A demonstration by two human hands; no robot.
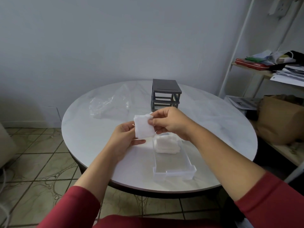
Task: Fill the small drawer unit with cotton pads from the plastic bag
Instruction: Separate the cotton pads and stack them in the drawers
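Note:
Both hands hold a small stack of white cotton pads (pixel 143 129) above the table. My left hand (pixel 124 139) grips its lower left side. My right hand (pixel 169 123) pinches its upper right corner. Just below and to the right lies a clear plastic drawer (pixel 174 171), pulled out of its unit, with a pile of cotton pads (pixel 167 144) at its far end. The dark grey drawer unit (pixel 166 94) stands behind my hands, its slots open and bare. A clear plastic bag (pixel 109 104) lies crumpled at the left back of the table.
The round white marble-look table (pixel 102 145) stands over a tiled floor. A white shelf rack (pixel 266 73) with papers and a brown paper bag (pixel 279 119) sits to the right. A pale wall runs behind the table.

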